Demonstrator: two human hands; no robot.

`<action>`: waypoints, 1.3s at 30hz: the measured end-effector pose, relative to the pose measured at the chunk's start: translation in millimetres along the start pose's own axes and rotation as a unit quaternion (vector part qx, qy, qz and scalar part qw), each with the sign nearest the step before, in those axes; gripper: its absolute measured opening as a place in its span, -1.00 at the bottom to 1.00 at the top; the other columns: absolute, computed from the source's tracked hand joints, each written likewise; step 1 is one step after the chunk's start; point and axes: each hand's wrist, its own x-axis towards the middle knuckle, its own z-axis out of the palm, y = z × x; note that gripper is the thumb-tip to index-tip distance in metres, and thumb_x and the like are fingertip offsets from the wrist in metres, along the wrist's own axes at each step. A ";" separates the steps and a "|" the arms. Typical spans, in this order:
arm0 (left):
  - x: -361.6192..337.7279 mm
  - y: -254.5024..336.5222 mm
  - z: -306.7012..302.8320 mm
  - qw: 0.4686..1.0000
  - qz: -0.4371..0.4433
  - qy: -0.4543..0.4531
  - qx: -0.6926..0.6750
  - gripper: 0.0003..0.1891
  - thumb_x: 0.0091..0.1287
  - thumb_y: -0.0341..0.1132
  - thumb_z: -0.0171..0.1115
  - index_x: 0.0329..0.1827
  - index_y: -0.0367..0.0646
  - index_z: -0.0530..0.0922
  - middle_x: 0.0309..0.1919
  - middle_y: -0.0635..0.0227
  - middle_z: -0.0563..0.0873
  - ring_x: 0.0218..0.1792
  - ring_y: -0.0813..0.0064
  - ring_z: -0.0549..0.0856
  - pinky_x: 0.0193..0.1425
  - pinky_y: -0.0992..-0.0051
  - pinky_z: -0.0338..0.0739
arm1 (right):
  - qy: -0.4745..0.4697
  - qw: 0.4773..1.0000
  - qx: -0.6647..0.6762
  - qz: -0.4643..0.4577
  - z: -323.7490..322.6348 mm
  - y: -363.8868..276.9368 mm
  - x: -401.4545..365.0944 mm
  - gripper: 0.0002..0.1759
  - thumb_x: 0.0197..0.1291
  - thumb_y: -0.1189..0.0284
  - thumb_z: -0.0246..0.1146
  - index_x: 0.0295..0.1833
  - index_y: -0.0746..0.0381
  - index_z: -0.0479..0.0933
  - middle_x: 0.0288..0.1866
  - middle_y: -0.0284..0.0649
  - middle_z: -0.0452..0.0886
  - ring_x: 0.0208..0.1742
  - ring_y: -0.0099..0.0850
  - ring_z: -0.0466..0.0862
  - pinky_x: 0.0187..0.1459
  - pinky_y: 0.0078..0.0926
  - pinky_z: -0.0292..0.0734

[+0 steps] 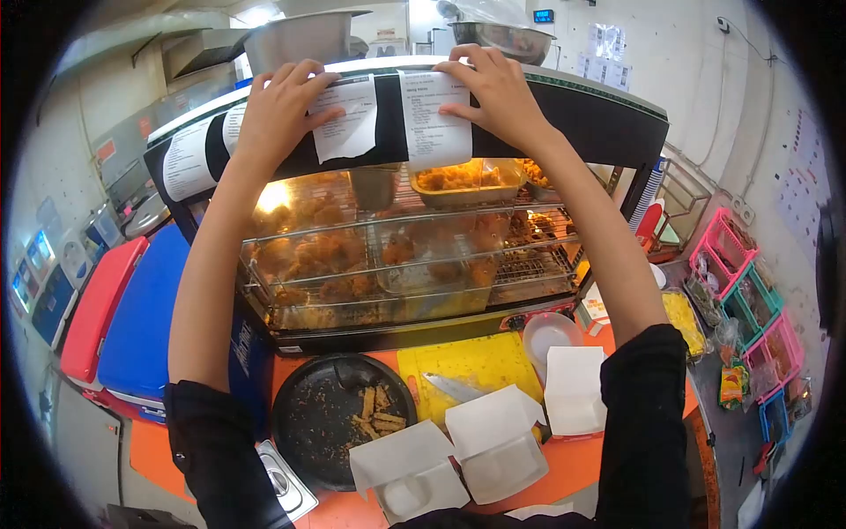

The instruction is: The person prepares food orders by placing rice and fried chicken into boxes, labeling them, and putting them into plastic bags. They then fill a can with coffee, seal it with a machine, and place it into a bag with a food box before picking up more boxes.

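Dark sleeves (648, 423) frame open white boxes (495, 428) on an orange counter (568, 467). Beyond, the left hand (280, 110), half open, lays its thumb on a printed slip (352, 123); the right hand (500, 95), fingers bent, touches another slip (434, 128). Both hang down the black front of a food warmer (599, 128); whether either is gripped, I cannot tell.

along the top of the food warmer (604, 128), the left hand (284, 108) and right hand (495, 93) touch paper slips (436, 123); in front of it sit a black pan (315, 423), yellow board (476, 357) and white boxes (480, 423).
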 end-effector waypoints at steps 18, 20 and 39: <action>-33.7 56.7 -49.3 0.981 -0.158 -0.063 -0.091 -0.34 0.13 -0.08 0.26 0.32 0.21 0.23 0.31 0.36 0.27 0.34 0.31 0.25 0.29 -0.22 -0.02 | -0.016 0.992 0.035 0.119 -25.8 -22.3 -26.4 -0.27 0.05 0.18 0.22 0.34 0.06 0.13 0.22 -0.21 0.34 0.29 -0.30 0.29 0.20 0.00 0.07; -65.1 77.7 -91.2 0.981 -0.153 -0.048 -0.111 -0.32 0.12 -0.12 0.26 0.34 0.22 0.21 0.37 0.32 0.18 0.38 0.25 0.17 0.32 -0.25 -0.12 | 0.019 0.988 0.098 0.114 -53.9 -38.6 -40.6 -0.28 0.05 0.24 0.23 0.34 0.03 0.14 0.24 -0.20 0.33 0.30 -0.28 0.29 0.24 -0.07 0.00; -393.3 270.6 -228.1 0.686 -0.648 -0.135 -0.302 -0.69 0.12 -0.51 0.12 -0.02 -0.26 0.46 0.08 0.08 0.44 0.17 0.11 0.38 0.25 0.31 0.24 | 0.005 0.996 0.039 0.079 5.2 -90.8 77.3 -0.69 0.09 0.19 0.20 -0.08 0.09 0.52 -0.05 -0.31 0.53 0.07 -0.36 0.49 0.07 0.01 0.23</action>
